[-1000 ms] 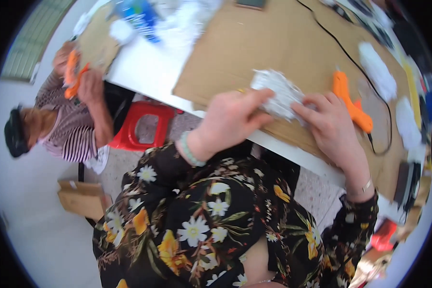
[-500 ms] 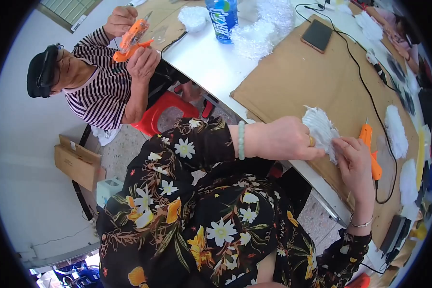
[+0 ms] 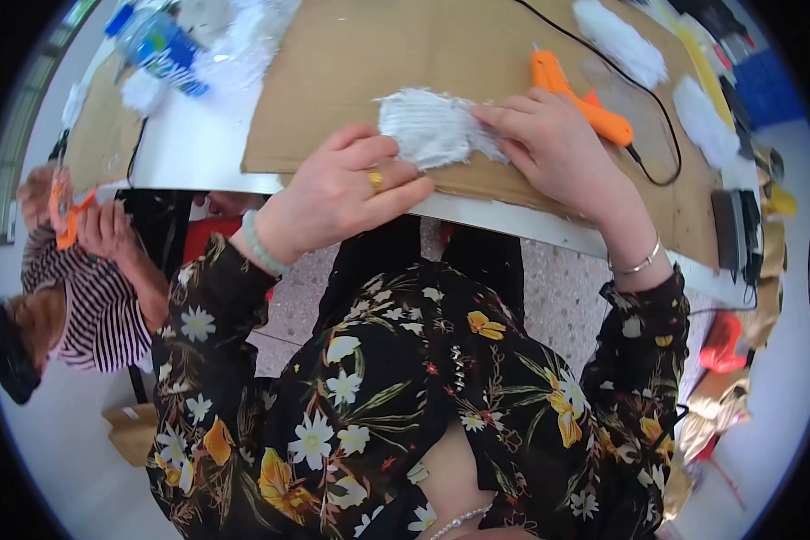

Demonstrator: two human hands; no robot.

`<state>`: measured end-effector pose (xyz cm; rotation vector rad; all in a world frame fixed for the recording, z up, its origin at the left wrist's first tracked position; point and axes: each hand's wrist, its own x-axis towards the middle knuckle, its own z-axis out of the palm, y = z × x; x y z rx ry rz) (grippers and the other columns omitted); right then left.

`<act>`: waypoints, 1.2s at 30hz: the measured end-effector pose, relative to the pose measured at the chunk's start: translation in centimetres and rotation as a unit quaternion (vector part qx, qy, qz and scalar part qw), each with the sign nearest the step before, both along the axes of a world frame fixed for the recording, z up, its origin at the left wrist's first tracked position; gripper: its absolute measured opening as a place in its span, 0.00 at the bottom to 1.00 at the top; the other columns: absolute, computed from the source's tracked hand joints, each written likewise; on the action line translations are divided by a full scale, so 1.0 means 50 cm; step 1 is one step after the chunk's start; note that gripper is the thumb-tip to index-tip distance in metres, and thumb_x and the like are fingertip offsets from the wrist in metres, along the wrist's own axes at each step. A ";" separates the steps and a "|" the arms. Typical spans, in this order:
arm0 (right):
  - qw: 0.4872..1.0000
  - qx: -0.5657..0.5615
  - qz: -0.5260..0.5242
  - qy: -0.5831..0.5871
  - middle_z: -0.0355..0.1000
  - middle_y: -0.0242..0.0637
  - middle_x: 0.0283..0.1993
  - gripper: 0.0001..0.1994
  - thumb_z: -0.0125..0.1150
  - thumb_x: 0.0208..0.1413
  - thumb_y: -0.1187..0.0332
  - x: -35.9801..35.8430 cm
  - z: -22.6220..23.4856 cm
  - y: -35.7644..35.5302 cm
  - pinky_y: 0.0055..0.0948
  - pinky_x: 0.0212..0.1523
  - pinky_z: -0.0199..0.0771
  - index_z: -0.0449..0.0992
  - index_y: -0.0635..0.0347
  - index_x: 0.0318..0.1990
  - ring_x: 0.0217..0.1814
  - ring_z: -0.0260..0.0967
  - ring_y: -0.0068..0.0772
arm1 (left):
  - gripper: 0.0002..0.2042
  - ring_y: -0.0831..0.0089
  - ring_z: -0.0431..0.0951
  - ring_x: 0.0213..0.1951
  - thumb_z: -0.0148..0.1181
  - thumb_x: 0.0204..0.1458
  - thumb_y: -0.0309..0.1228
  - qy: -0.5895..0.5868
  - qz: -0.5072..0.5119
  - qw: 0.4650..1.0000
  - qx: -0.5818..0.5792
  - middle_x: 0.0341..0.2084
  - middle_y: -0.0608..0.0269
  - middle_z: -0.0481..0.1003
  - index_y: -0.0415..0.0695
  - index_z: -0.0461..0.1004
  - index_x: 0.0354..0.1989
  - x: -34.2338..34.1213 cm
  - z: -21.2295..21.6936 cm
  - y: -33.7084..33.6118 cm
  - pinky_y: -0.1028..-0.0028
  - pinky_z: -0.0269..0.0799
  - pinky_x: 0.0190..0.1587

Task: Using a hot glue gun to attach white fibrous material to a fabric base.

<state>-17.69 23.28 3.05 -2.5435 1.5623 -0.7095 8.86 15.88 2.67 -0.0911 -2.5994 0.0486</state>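
Since half a second ago the view has swung and the left hand (image 3: pixel 355 184) has drawn toward the near left edge of the frayed white piece (image 3: pixel 423 126), leaving more of its ribbed face in sight. The left fingers curl loosely there; whether they pinch it cannot be told. The right hand (image 3: pixel 562 148) bends over the thin right end, index fingertip against it, its grip likewise unclear. The piece lies on brown cardboard (image 3: pixel 351 54) near the front of the table (image 3: pixel 198 144). The step in hand looks like spreading and straightening it; the next move seems to call for a light touch at the fringe. Beyond the right hand lies an orange glue gun (image 3: pixel 603 119), then a white fluffy roll (image 3: pixel 621 40).
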 end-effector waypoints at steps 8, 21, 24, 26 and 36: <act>0.991 -0.034 -0.061 0.112 0.74 0.33 0.45 0.18 0.62 0.48 0.70 0.032 -0.018 0.042 0.36 0.45 0.66 0.73 0.57 0.49 0.43 0.70 0.35 | 0.15 0.57 0.77 0.44 0.68 0.40 0.24 0.040 0.119 0.970 0.210 0.38 0.59 0.76 0.40 0.76 0.39 -0.061 0.009 0.036 0.65 0.74 0.45; 0.978 -0.128 -0.142 -0.085 0.71 0.38 0.46 0.15 0.68 0.42 0.73 0.073 0.017 0.094 0.36 0.48 0.67 0.75 0.58 0.41 0.47 0.69 0.40 | 0.06 0.57 0.77 0.31 0.58 0.52 0.27 0.022 0.137 0.954 0.266 0.26 0.57 0.78 0.42 0.75 0.38 -0.080 0.003 -0.007 0.65 0.72 0.36; 0.985 -0.099 -0.129 -0.061 0.71 0.37 0.42 0.15 0.68 0.43 0.73 0.083 0.013 0.084 0.36 0.46 0.66 0.75 0.58 0.40 0.44 0.68 0.40 | 0.08 0.57 0.79 0.32 0.53 0.55 0.26 0.036 0.157 0.891 0.424 0.27 0.56 0.79 0.42 0.73 0.42 -0.079 0.010 -0.010 0.66 0.73 0.36; 0.987 -0.093 -0.120 -0.054 0.70 0.36 0.40 0.14 0.67 0.42 0.73 0.089 0.007 0.070 0.36 0.44 0.65 0.75 0.57 0.40 0.42 0.67 0.39 | 0.09 0.57 0.79 0.32 0.51 0.56 0.25 0.033 0.160 0.879 0.447 0.27 0.55 0.79 0.42 0.72 0.44 -0.076 0.006 -0.018 0.67 0.74 0.36; 0.993 -0.099 -0.066 -0.020 0.68 0.32 0.32 0.07 0.66 0.42 0.75 0.105 0.010 0.049 0.33 0.38 0.62 0.74 0.57 0.30 0.36 0.66 0.36 | 0.10 0.57 0.80 0.32 0.48 0.55 0.23 0.022 0.134 0.887 0.442 0.28 0.54 0.80 0.41 0.71 0.44 -0.070 0.006 -0.029 0.65 0.74 0.36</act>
